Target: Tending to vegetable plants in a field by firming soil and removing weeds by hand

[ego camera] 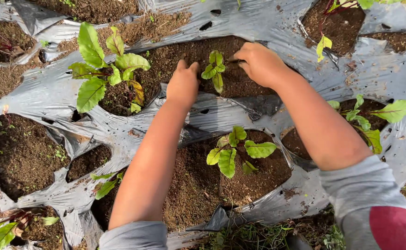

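Grey sleeves [365, 190] sit nearest the camera, the right one with a dark red patch, and both bare forearms reach away over a bed covered in silvery plastic sheet [50, 92] with holes torn in it. Between the forearms, in a hole of brown soil [189, 185], stands a young plant [233, 150] with broad green leaves and reddish stems. Farther out, both hands work at a smaller seedling [215, 69] in the next hole. The left hand [183, 83] lies knuckles up just left of the seedling, fingers curled down into the soil, holding nothing that shows. The right hand [258, 62] is just to the seedling's right, fingers bent, their tips pressed to the soil near its stem (whether they pinch anything I cannot tell). A bigger leafy plant [108, 69] grows left of the hands. More plants and holes of soil lie along the far and side edges.
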